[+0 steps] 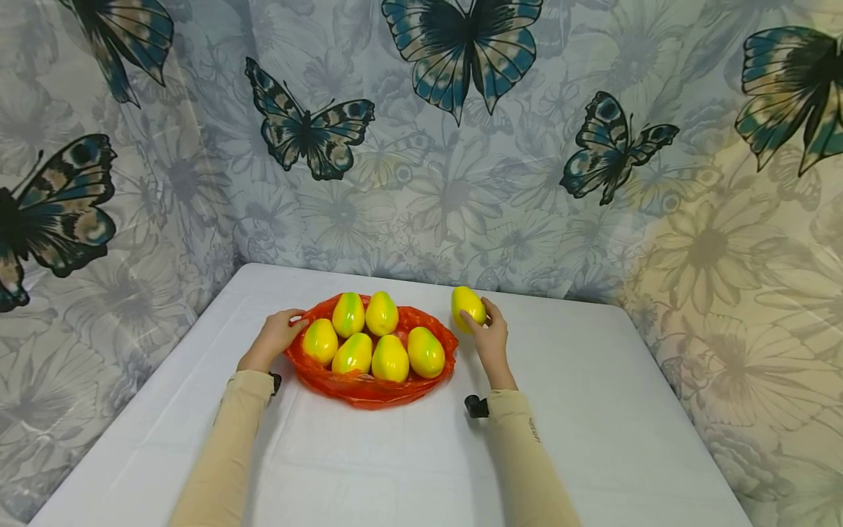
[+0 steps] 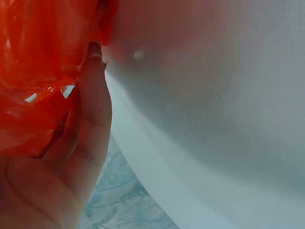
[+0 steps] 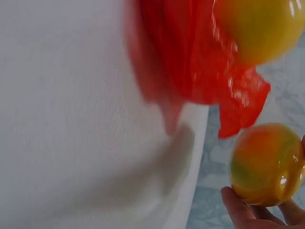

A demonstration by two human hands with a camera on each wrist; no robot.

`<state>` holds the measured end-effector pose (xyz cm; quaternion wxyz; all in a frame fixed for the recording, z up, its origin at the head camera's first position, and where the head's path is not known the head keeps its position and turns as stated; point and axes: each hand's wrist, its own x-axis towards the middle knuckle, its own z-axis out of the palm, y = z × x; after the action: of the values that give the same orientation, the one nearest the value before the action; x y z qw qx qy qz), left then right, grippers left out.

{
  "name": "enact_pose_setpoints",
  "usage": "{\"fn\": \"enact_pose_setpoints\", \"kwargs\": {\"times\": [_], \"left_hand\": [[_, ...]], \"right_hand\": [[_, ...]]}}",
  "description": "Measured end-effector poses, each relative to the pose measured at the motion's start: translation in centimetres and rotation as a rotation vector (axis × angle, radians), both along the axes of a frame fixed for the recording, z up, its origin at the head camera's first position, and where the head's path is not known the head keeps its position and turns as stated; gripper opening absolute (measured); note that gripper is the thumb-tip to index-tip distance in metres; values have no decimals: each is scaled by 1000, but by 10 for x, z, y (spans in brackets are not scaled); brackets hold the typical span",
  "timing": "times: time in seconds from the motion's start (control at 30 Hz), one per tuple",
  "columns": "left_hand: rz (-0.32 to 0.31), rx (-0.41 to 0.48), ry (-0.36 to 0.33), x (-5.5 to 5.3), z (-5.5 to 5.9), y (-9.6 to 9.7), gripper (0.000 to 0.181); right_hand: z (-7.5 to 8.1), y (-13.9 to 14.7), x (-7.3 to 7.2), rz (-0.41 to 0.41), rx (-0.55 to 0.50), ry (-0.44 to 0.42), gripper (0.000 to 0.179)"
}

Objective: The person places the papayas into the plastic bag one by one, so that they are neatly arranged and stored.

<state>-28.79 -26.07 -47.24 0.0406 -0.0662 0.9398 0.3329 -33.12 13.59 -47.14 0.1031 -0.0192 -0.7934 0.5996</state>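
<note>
A red plastic bag (image 1: 369, 391) lies spread open on the white table with several glossy yellow mangoes (image 1: 390, 359) in it. My left hand (image 1: 276, 337) holds the bag's left edge; in the left wrist view its fingers (image 2: 93, 105) lie along the red plastic, and the thumb is hidden there. To the right of the bag, my right hand (image 1: 490, 338) grips one more mango (image 1: 466, 307) between thumb and fingers, above the table. From the right wrist, this mango (image 3: 267, 164) shows a reddish and green blush, apart from the bag's crumpled edge (image 3: 243, 100).
The white-covered table (image 1: 579, 424) stretches around the bag. Behind it and at both sides hangs a floral cloth (image 1: 448, 212) with large butterflies. A black wrist camera (image 1: 476, 406) sits at the right cuff.
</note>
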Motion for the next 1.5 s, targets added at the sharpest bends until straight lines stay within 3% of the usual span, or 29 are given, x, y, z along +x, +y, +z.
{"fn": "enact_pose_setpoints", "kwargs": {"times": [0.97,1.5], "left_hand": [[-6,-16,-3,-1,2,1,47],[-4,-7,2,-1,0,0,47]], "right_hand": [[9,-77,13,112,-35,-9,66],[9,-96,19,82,9,21,64]]}}
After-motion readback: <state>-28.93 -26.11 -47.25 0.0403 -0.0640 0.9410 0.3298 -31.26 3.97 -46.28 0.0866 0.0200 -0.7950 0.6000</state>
